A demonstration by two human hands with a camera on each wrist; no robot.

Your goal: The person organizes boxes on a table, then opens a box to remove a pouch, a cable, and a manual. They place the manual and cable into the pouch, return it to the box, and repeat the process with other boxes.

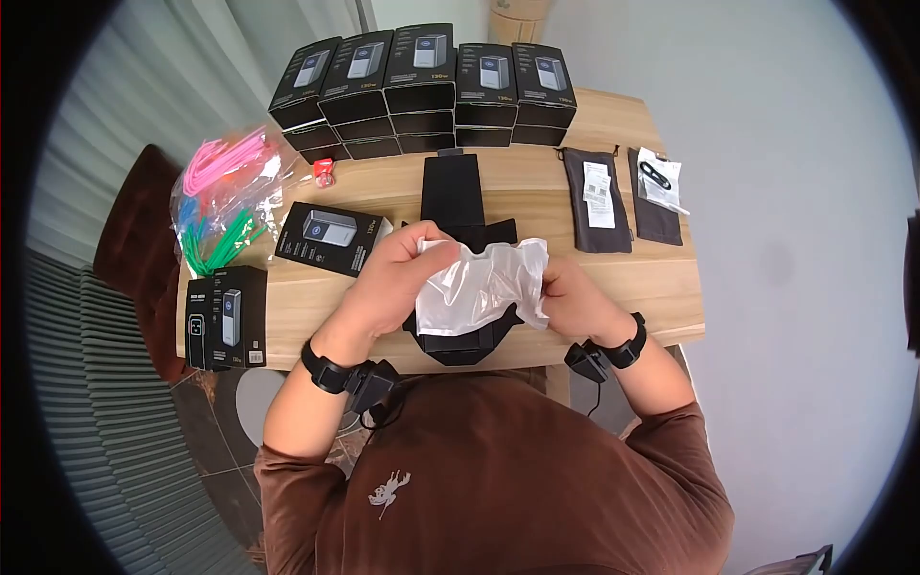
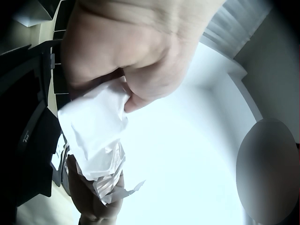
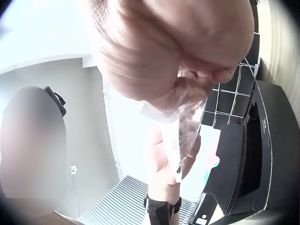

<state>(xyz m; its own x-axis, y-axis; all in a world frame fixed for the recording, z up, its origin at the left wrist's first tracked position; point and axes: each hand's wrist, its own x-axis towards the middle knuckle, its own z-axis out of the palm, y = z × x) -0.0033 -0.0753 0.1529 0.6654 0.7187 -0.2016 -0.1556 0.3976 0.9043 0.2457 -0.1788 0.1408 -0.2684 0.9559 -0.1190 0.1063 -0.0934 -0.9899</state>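
Note:
A crumpled, translucent white plastic bag (image 1: 474, 287) is stretched between both hands over an open black box (image 1: 452, 192). My left hand (image 1: 395, 276) pinches its upper left corner, thumb on top. At the other end, my right hand (image 1: 575, 305) grips the gathered plastic with curled fingers. In the left wrist view, the bag (image 2: 96, 126) hangs from the left fingers, with the right hand (image 2: 89, 197) below. The right wrist view shows clear folds of the bag (image 3: 190, 122) between the hands. The bag hides the middle of the black box.
Black printed boxes (image 1: 419, 96) stand stacked along the back. Two more boxes, one lying (image 1: 331, 237) and one at the corner (image 1: 226, 318), are at left, near bundled pink and green ties (image 1: 228, 163). Dark pouches (image 1: 601, 230) with a cable (image 1: 655, 174) lie right.

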